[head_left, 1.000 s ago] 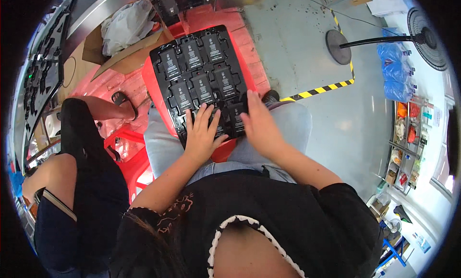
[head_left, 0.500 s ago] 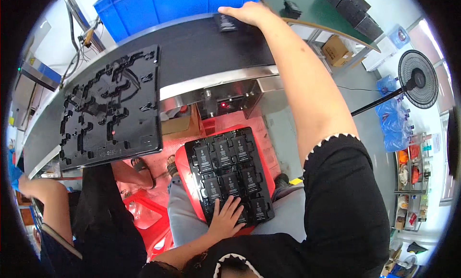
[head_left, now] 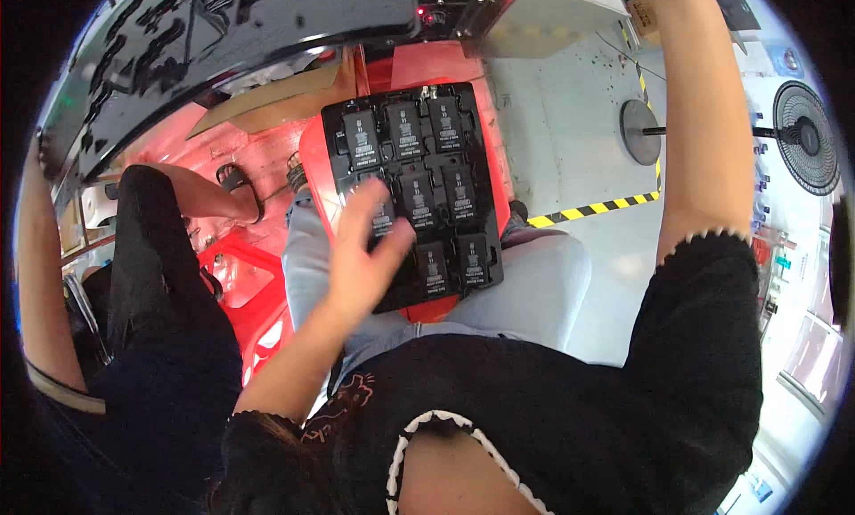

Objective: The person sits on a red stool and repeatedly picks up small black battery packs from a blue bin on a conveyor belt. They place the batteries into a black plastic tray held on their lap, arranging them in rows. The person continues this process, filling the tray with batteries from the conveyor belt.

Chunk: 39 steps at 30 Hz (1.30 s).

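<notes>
A black plastic tray [head_left: 487, 190] lies across my lap over a red stool [head_left: 313, 159]. Flat black battery packs [head_left: 417, 199] with printed labels sit in rows in its pockets. Above the tray's left side is my left hand [head_left: 370, 252], blurred, with thumb and finger spread apart and nothing visible between them. It partly covers a pack in the left column; whether it touches that pack I cannot tell. My right forearm [head_left: 704, 114] reaches up past the top edge, so the right hand is out of the picture.
A larger black moulded tray [head_left: 240, 34] overhangs the bench at upper left. Beside me on the left, another person's leg [head_left: 156, 212] and arm [head_left: 53, 275] show. A standing fan [head_left: 806, 137] is at the right, with yellow-black floor tape [head_left: 592, 210] nearby.
The view has tilted down. My left hand has lifted from the tray's lower packs and moved up-left. The right hand, earlier at a pack on the bench, has gone out of view.
</notes>
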Each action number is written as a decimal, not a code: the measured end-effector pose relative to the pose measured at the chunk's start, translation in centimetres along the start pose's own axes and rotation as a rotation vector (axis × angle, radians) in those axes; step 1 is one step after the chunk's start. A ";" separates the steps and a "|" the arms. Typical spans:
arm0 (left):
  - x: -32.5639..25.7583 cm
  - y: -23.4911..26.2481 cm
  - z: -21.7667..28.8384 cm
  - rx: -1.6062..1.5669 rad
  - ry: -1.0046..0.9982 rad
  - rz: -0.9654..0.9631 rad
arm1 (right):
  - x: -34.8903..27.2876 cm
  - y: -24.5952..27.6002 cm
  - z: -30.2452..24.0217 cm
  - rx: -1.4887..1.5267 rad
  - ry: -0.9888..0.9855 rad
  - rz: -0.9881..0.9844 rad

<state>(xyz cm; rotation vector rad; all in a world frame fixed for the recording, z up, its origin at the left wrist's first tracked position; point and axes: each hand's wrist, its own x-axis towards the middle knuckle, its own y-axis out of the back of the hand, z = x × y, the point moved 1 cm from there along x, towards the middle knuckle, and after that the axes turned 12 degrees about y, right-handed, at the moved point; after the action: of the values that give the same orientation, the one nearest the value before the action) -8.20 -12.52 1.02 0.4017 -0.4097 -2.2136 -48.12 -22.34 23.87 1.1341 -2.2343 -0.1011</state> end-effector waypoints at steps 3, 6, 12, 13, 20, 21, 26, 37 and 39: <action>6.5 2.8 4.5 -0.924 0.209 0.075 | -13.3 2.1 -5.4 -0.215 -0.040 -0.135; 10.8 6.4 8.3 -1.208 0.052 0.018 | -24.8 -1.2 -3.5 -0.185 -0.236 -0.336; 15.5 8.5 9.9 -1.278 0.066 0.140 | -41.5 -13.7 2.6 0.419 -0.461 -0.388; 15.2 8.3 10.0 -1.264 0.081 0.163 | -42.2 -15.2 2.4 0.397 -0.504 -0.385; 11.7 8.0 10.5 -1.135 0.118 0.238 | -43.9 -17.6 2.4 -0.205 -0.010 -0.480; 11.4 8.0 10.2 -1.112 0.085 0.229 | -43.9 -17.3 1.9 -0.225 -0.009 -0.472; 13.7 9.7 7.4 -1.168 0.132 0.206 | -44.1 -15.2 1.0 -0.376 0.054 -0.436; 3.0 13.1 9.1 -0.904 0.132 0.228 | -43.1 -5.2 4.8 -0.378 -0.142 -0.753; -0.1 14.5 8.8 -0.895 0.111 0.097 | -43.0 -5.8 5.3 -0.257 -0.101 -0.729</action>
<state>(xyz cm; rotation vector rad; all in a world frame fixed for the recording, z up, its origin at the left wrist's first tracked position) -2.00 -19.85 15.02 0.0098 0.6037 -2.0253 -28.24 5.22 -3.59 1.7562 -1.7122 -0.7304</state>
